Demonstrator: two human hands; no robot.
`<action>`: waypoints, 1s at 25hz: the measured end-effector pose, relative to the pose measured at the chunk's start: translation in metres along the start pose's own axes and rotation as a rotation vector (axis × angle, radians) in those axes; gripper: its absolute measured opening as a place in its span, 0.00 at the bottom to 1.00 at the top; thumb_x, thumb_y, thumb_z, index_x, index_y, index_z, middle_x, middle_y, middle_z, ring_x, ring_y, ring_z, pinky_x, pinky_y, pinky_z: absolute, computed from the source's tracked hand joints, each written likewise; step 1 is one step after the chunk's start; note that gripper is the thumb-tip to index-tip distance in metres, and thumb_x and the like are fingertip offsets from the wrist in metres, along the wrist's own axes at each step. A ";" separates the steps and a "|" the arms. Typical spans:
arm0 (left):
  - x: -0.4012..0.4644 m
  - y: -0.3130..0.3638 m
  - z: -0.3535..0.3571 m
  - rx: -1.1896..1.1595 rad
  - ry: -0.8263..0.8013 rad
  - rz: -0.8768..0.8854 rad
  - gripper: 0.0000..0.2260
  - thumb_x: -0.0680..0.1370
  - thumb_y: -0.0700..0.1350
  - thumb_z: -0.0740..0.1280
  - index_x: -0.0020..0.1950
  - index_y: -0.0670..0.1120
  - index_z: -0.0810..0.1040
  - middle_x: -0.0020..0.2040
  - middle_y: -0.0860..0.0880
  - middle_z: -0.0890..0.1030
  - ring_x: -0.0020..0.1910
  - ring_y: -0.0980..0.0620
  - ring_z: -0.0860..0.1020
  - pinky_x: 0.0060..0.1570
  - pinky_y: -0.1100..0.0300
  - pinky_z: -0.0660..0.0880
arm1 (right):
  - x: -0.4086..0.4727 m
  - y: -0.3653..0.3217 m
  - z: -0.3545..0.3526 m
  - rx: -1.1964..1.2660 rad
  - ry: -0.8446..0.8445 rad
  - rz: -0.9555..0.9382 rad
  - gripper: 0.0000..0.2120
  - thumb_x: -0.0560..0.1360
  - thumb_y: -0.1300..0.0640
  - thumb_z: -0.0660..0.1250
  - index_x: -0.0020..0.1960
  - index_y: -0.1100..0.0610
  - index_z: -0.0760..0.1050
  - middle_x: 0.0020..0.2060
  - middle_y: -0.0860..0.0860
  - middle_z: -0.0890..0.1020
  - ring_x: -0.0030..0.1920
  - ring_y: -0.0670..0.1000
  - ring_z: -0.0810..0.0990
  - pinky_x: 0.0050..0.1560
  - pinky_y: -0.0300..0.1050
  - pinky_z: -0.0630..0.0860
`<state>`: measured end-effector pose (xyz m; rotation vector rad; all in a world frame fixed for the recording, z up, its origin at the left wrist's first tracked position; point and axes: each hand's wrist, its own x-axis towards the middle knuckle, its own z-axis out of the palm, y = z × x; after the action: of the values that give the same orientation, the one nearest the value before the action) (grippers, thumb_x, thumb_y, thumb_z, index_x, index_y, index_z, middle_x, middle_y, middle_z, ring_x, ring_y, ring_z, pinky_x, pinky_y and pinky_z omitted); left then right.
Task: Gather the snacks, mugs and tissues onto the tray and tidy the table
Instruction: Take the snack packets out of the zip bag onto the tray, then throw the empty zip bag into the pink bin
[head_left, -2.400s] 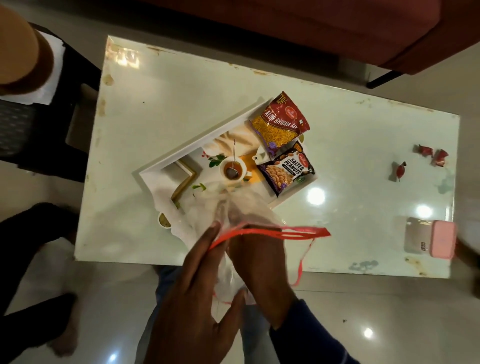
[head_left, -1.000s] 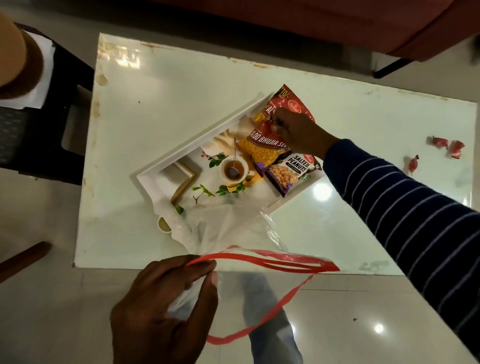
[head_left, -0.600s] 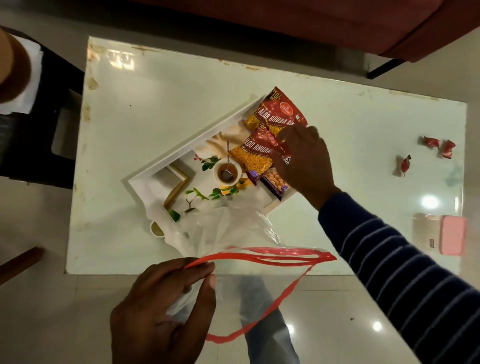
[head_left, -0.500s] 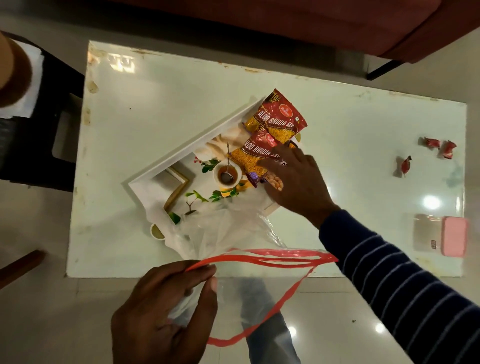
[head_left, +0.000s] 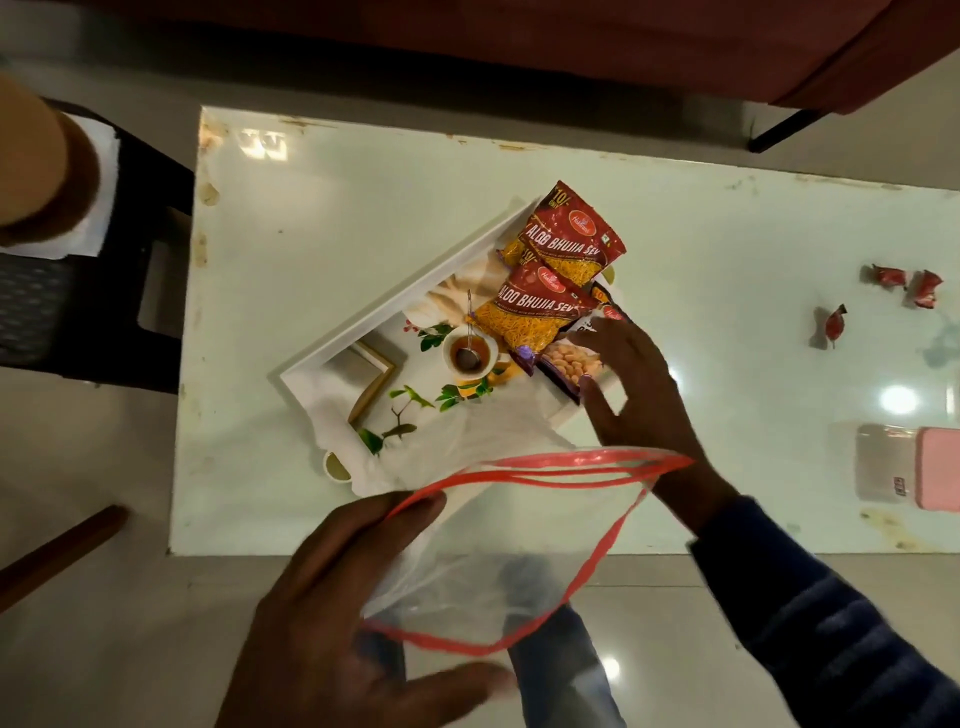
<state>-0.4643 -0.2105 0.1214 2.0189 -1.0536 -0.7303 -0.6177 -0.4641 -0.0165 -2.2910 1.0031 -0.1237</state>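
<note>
A white tray (head_left: 395, 306) sits askew on the pale table (head_left: 311, 208). On it lie two red Aloo Bhujia Sev packets, one farther (head_left: 569, 234) and one nearer (head_left: 535, 312), a peanut packet (head_left: 571, 361), and a mug (head_left: 467, 356) with a utensil in it. My right hand (head_left: 644, 400) hovers with spread fingers at the peanut packet's near edge. My left hand (head_left: 332, 613) pinches the red rim of a clear plastic bag (head_left: 493, 545), whose mouth gapes open. A white tissue (head_left: 332, 410) drapes over the tray's near-left corner beside a small cup (head_left: 335, 465).
Red sweet wrappers lie on the table's right side, one alone (head_left: 834, 325) and a pair farther back (head_left: 904, 280). A pink flat object (head_left: 937, 467) rests at the right edge. A dark chair (head_left: 104, 286) stands left and a red sofa (head_left: 519, 31) lies beyond.
My right hand set a second Bhujia packet on the tray over the peanuts, then drew back toward me, uncovering the peanut packet. My left hand kept hold of the bag rim.
</note>
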 end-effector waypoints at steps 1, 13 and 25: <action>-0.001 -0.007 -0.005 0.035 -0.097 -0.002 0.44 0.55 0.67 0.79 0.69 0.56 0.75 0.66 0.63 0.73 0.59 0.60 0.77 0.53 0.68 0.77 | -0.012 0.001 -0.011 0.060 -0.090 0.037 0.25 0.75 0.58 0.69 0.70 0.50 0.70 0.69 0.51 0.73 0.68 0.54 0.72 0.67 0.57 0.72; -0.012 -0.033 -0.027 0.011 0.114 -0.059 0.41 0.70 0.52 0.77 0.77 0.59 0.57 0.58 0.60 0.80 0.54 0.69 0.79 0.49 0.78 0.73 | -0.069 -0.079 -0.022 0.460 -0.557 0.182 0.22 0.70 0.57 0.75 0.61 0.50 0.74 0.53 0.39 0.80 0.54 0.37 0.80 0.56 0.42 0.79; 0.032 0.019 0.036 -0.665 -0.140 -0.330 0.45 0.67 0.46 0.79 0.75 0.66 0.56 0.60 0.51 0.83 0.58 0.50 0.82 0.50 0.63 0.80 | -0.077 -0.060 -0.101 0.983 -0.026 0.266 0.04 0.76 0.54 0.66 0.43 0.53 0.75 0.35 0.57 0.85 0.34 0.55 0.85 0.35 0.44 0.81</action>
<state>-0.4837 -0.2581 0.1116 1.5755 -0.4489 -1.2214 -0.6661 -0.4312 0.1111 -1.2579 0.9302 -0.3779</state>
